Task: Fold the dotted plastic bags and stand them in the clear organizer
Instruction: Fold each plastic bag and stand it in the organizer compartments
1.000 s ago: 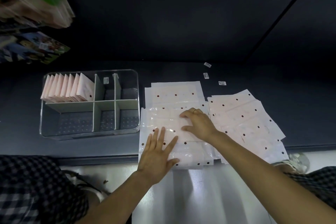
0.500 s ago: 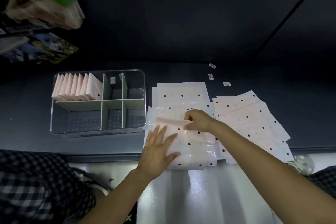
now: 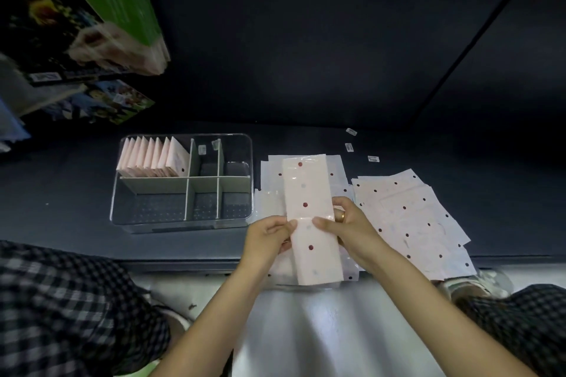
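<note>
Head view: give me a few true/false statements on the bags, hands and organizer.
1. Both hands, left hand and right hand, pinch one folded bag strip. True.
2. The clear organizer holds no bags. False: folded bags stand in its far-left compartment.
3. Unfolded bags lie to the right of the strip. True.
4. The organizer's near compartments are full. False: none of them holds a bag.
</note>
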`<move>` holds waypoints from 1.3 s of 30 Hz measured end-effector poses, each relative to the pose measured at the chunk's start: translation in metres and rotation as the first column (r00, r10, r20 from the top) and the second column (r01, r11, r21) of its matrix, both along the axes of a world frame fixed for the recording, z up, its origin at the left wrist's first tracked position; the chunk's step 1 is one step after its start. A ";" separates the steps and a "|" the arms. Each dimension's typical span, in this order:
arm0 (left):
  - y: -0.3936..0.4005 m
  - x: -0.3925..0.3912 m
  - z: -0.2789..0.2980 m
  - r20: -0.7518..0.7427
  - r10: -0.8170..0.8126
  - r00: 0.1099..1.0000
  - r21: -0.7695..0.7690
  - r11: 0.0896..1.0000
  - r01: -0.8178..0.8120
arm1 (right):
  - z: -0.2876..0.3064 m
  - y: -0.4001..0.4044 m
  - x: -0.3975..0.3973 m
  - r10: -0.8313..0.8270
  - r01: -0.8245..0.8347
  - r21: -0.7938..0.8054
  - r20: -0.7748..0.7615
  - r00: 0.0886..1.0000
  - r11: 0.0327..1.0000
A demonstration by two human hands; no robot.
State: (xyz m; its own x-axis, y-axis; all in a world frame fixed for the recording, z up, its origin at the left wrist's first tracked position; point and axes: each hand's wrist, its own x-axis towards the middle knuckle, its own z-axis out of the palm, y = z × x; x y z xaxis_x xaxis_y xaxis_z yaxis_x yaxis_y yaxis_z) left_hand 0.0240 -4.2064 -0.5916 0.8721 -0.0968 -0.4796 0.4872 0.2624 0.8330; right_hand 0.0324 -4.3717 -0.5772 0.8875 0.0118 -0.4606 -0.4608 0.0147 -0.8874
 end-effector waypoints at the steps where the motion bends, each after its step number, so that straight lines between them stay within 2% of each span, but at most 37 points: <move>1: 0.004 -0.001 0.004 0.011 -0.024 1.000 0.004 1.000 0.024 | 0.002 0.000 -0.003 -0.021 0.021 0.007 -0.003 1.000 1.000; 7: 0.023 -0.007 0.016 0.026 -0.174 0.984 0.050 0.984 0.173 | 0.014 0.001 -0.022 -0.008 0.009 0.024 -0.043 0.999 1.000; 13: 0.033 -0.007 0.024 0.072 -0.208 0.976 0.052 0.978 0.204 | 0.025 0.001 -0.033 0.005 -0.005 -0.003 0.047 0.999 1.000; 21: 0.040 -0.005 0.031 0.020 -0.188 0.982 -0.101 0.977 0.189 | 0.031 0.001 -0.038 -0.016 -0.001 0.132 0.124 0.992 0.991; 25: 0.039 -0.006 0.032 -0.015 -0.193 0.981 -0.137 0.972 0.189 | 0.032 0.004 -0.040 0.003 -0.008 0.024 0.194 0.981 1.000; 30: 0.034 -0.007 0.028 -0.043 -0.229 0.973 -0.045 0.973 0.227 | 0.030 0.011 -0.040 0.006 0.013 -0.069 0.263 0.965 0.998; 33: 0.033 -0.007 0.025 -0.001 -0.159 0.987 0.026 0.987 0.159 | 0.030 0.012 -0.040 0.010 0.011 -0.083 0.251 0.968 0.996; 36: 0.035 -0.005 0.027 0.125 -0.171 0.977 0.186 0.972 0.146 | 0.031 0.014 -0.039 0.079 -0.038 -0.155 0.273 0.959 0.987; 39: 0.035 -0.003 0.035 0.284 -0.362 0.888 0.404 0.885 0.232 | 0.032 0.019 -0.037 0.291 -0.195 -0.354 0.245 0.925 0.915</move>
State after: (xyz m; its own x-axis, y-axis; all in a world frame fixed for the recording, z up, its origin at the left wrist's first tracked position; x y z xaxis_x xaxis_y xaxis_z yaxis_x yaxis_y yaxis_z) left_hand 0.0206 -4.1714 -0.5564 0.9427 -0.2610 -0.2080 0.1616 -0.1883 0.9687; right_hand -0.0048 -4.3526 -0.5449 0.9691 0.1407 -0.2028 -0.1388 -0.3689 -0.9191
